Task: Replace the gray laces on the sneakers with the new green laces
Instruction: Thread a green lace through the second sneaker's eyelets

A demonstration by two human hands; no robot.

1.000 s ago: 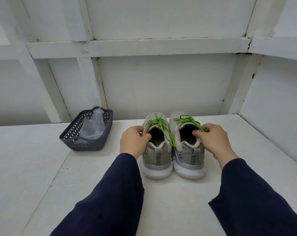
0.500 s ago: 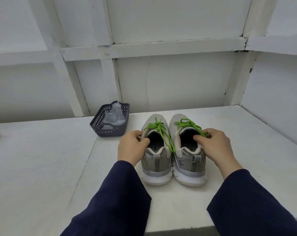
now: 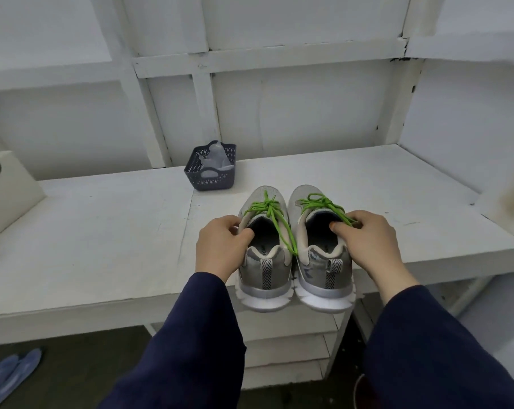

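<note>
On my feed the white shelf [image 3: 102, 231] takes up most of the frame. The pair of sneakers sits at its front edge, side by side and touching, toes pointing away from me and heels jutting out past the edge. I cannot tell whether the soles rest on the board or are lifted off it.

The left hand [image 3: 220, 249] grips the left sneaker [image 3: 263, 270] at the collar, with the thumb hooked inside the opening and the fingers curled round the outer side. The right hand [image 3: 368, 243] grips the right sneaker [image 3: 323, 270] the same way, thumb tucked into the opening and fingers wrapped over the outer side.

Behind the shoes and to the left stands a dark perforated basket [image 3: 210, 183] holding a clear plastic bag [image 3: 216, 156].

The green laces [image 3: 269, 206] are threaded and knotted on both tongues. One loose end trails from the left shoe down between the two heels. On the right shoe a strand runs under the curled fingers.
</note>
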